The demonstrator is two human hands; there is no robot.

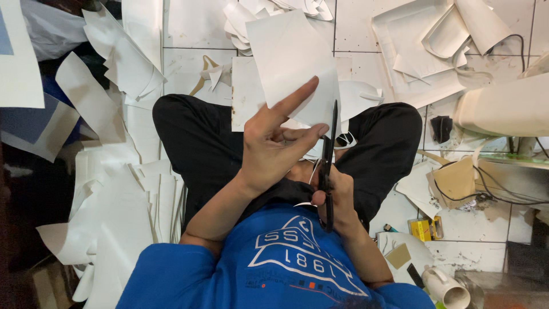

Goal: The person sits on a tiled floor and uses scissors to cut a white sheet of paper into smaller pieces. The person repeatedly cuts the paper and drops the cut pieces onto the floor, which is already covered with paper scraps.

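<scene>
My left hand [275, 143] holds up a white sheet of paper-like material [294, 63], thumb and fingers pinching its lower edge, index finger stretched along it. My right hand [338, 197] grips black scissors [328, 154] by the handles; the long blades point up and meet the sheet's right lower edge. I sit cross-legged in black trousers on a white tiled floor, with both hands over my lap.
Piles of white cut sheets [117, 189] lie to the left, and more offcuts [423, 51] at the top right. A cream machine body [503, 106] with cables stands at the right. A yellow box [423, 229] and a white roll [449, 289] lie on the floor at lower right.
</scene>
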